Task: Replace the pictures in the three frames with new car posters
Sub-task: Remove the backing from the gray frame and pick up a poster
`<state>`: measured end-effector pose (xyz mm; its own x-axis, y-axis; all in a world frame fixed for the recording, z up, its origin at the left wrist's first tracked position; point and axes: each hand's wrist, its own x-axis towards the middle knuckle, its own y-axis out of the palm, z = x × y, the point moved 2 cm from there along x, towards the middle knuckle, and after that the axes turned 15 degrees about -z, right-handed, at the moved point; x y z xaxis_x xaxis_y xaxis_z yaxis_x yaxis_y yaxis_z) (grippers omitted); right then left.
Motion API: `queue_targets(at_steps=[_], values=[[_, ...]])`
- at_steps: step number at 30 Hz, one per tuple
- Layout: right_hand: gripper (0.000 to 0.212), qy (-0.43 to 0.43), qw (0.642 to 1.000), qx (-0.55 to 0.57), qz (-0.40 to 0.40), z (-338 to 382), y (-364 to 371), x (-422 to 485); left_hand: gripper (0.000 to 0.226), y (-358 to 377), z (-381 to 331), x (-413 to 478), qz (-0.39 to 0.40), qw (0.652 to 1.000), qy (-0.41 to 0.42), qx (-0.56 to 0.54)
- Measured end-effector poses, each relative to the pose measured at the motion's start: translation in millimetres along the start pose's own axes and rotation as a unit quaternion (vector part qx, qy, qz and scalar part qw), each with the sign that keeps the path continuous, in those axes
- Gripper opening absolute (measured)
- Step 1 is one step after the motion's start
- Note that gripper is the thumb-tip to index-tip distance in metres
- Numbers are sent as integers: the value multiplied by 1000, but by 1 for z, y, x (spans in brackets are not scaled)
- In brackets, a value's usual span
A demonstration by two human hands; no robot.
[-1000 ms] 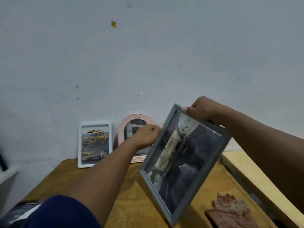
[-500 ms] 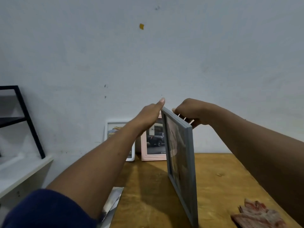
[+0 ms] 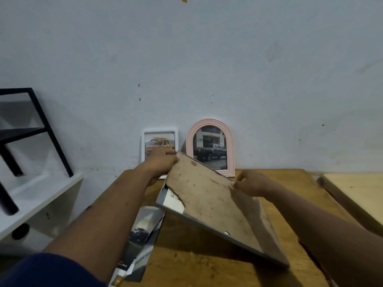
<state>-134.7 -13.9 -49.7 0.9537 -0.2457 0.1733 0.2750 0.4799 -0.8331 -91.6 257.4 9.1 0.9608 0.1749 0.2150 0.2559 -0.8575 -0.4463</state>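
Fingers [image 3: 173, 156] of the left hand [image 3: 160, 161] are curling round the far corner of the frame [image 3: 217, 210], the right hand [image 3: 250, 184] pinching its backing [image 3: 196, 183] edge, holding it tilted back-up over the middle of the table [image 3: 196, 266], so the picture swap is seemingly beginning, next calling for prying that backing loose.

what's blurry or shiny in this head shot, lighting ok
Head view: dim, flat light; grey rectangular frame, brown back up, plus left hand and right hand gripping it, motion-smeared; pale sheen at its left corner; pink arched frame sharper.
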Motion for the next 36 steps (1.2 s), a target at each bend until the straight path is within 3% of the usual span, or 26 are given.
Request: queue_targets(at_steps=[4, 8, 13, 17, 22, 27, 36], values=[[36, 23, 1000, 0, -8, -36, 27, -11, 38, 23, 53, -14, 8, 997, -79, -20], [39, 2, 1000, -15, -8, -53, 36, -9, 46, 50, 81, -28, 10, 996, -92, 19], [39, -5, 999, -38, -20, -71, 43, -1, 28, 79, 110, -30, 71, 992, -65, 84], [45, -15, 997, -71, -24, -75, 46, 0, 46, 89, 122, -32, 91, 981, 3, 169], [47, -113, 992, -43, -42, -35, 57, -32, 58, 86, 122, -45, 90, 959, 112, 243], [57, -197, 979, -50, 26, 14, 85, -88, 58, 76, 133, -63, 107, 942, 151, 280], [70, -207, 973, -98, 5, 32, 97, -110, 60, 59, 141, -84, 95, 919, 189, 334]])
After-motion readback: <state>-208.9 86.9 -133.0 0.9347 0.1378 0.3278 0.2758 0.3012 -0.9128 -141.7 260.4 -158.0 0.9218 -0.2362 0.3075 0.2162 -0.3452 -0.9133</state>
